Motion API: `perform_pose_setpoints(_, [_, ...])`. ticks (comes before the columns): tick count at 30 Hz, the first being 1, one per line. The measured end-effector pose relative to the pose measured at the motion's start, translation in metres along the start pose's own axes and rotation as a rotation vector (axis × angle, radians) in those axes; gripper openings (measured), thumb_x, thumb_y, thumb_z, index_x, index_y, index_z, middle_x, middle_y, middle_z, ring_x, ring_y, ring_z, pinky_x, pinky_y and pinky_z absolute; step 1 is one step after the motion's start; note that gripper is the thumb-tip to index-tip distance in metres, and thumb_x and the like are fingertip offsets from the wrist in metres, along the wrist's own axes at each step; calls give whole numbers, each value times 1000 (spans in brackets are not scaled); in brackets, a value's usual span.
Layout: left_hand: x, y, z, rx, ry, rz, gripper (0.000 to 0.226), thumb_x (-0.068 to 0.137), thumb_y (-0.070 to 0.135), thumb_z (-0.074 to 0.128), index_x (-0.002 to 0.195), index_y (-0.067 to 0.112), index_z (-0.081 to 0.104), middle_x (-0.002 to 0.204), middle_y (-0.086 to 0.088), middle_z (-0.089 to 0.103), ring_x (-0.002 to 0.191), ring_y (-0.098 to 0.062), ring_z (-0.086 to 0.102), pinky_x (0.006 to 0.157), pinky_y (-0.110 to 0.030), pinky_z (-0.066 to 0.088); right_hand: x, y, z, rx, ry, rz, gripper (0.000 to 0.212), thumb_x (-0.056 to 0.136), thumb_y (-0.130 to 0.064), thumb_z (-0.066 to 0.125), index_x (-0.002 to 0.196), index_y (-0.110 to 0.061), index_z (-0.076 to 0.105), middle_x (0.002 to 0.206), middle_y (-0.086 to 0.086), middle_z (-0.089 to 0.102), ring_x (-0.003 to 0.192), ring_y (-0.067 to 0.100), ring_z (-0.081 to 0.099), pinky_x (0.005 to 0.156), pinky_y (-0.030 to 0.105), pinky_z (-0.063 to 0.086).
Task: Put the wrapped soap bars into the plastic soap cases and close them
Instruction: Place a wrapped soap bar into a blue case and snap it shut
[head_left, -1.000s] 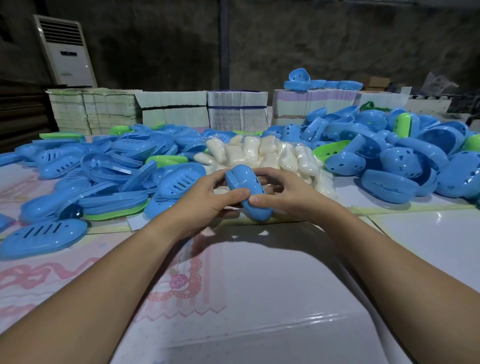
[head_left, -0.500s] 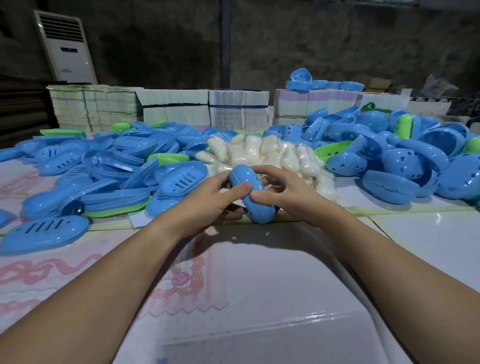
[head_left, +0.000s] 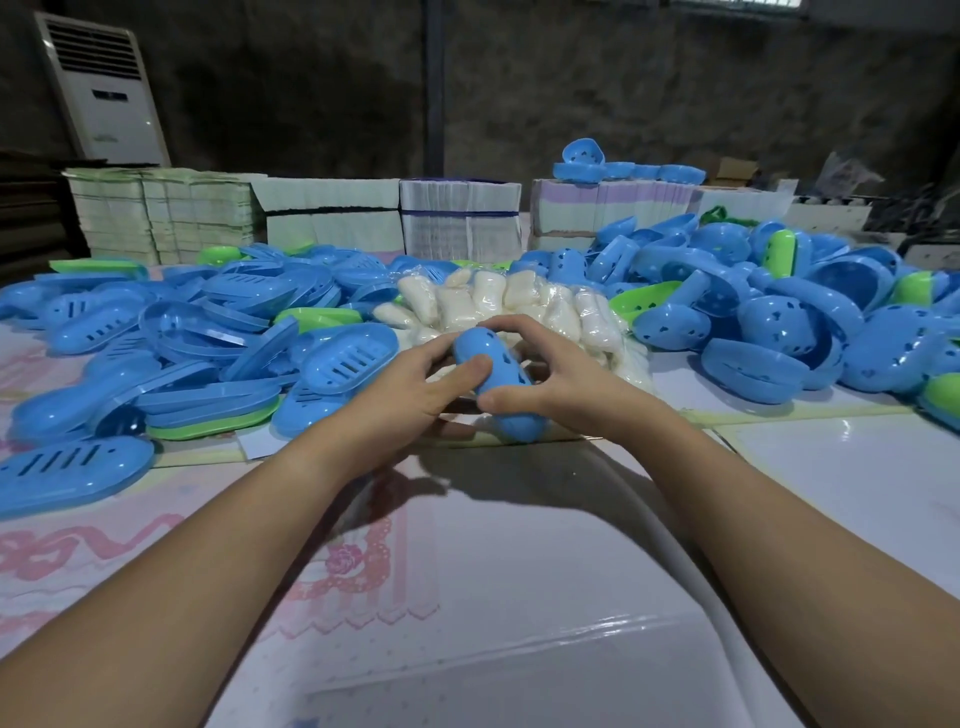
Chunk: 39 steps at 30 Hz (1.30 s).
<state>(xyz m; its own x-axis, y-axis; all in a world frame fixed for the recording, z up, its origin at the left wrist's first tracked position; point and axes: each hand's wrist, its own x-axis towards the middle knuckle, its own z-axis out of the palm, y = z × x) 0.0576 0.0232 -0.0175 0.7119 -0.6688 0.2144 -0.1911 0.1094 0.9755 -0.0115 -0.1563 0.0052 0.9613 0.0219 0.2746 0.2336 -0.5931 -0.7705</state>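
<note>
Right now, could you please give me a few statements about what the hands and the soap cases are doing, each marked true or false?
1. Both hands grip one blue soap case. True.
2. The left hand rests flat on the table. False: it holds the case, thumb on top.
3. The wrapped soap bars lie just behind the hands. True.
4. Every case part on the table is blue. False: some are green, like a green tray at the left.
5. The right hand holds a soap bar. False: it holds the case.
</note>
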Motion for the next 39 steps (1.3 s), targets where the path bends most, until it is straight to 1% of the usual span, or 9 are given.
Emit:
perform_pose_setpoints(4, [0,6,-4,64,133,-15,69,71,58,69,133,33,53,129,11,62,95,-16,76,72,-31,63,-18,-6,-19,-327,106,56,64,67,-50,81,122,-51,49,97,-11,61,85,7,59,72,25,48])
perform_pose_setpoints(9, [-1,3,2,207,107,-9,29,93,43,63,120,31,63,123,7,63,91,-15,75,62,-24,59,-73,19,-70,-735,170,318,77,61,-71,72,128,-46,42,111,-8,57,96,17,52,80,37,46])
perform_pose_setpoints(14, [1,0,7,308,72,-8,35,97,35,59,129,21,62,122,4,64,93,-19,73,74,-35,59,-121,55,-125,-942,231,654,81,68,-78,61,133,-37,37,123,7,59,99,26,51,84,40,46])
perform_pose_setpoints(20, [4,-8,7,306,74,39,25,96,38,52,112,27,66,114,0,69,78,-8,74,57,-16,57,-151,91,-174,-1040,406,924,73,83,-74,35,143,-33,33,148,13,33,135,38,31,105,53,30])
perform_pose_setpoints(28, [7,-17,-2,333,56,38,37,80,69,47,96,48,74,105,17,74,85,-12,75,73,-36,53,-160,115,-220,-1161,434,1006,48,93,-52,40,133,-27,50,147,16,31,136,40,24,108,57,24])
perform_pose_setpoints(32, [5,-16,-4,358,78,63,67,56,99,54,98,50,73,105,24,73,82,-7,74,70,-35,53,-155,117,-228,-1189,428,1028,47,89,-29,50,135,-37,50,143,14,36,134,41,26,108,56,24])
perform_pose_setpoints(34, [3,-15,-1,354,91,71,56,66,92,53,96,50,73,104,26,72,80,-6,74,70,-33,53,-153,118,-227,-1176,468,1026,49,87,-26,53,135,-35,51,142,14,37,133,41,27,105,54,26])
perform_pose_setpoints(36, [0,-12,4,358,96,69,36,82,71,47,95,49,74,103,26,72,80,-5,73,68,-31,52,-149,119,-222,-1171,568,953,49,86,-23,53,134,-30,51,138,15,38,130,41,29,102,53,29])
perform_pose_setpoints(39, [0,-13,7,380,98,51,32,94,54,44,98,44,74,103,22,73,78,-3,72,59,-22,55,-135,111,-207,-1169,673,768,45,88,-24,55,133,-27,54,131,13,43,124,38,34,100,50,32])
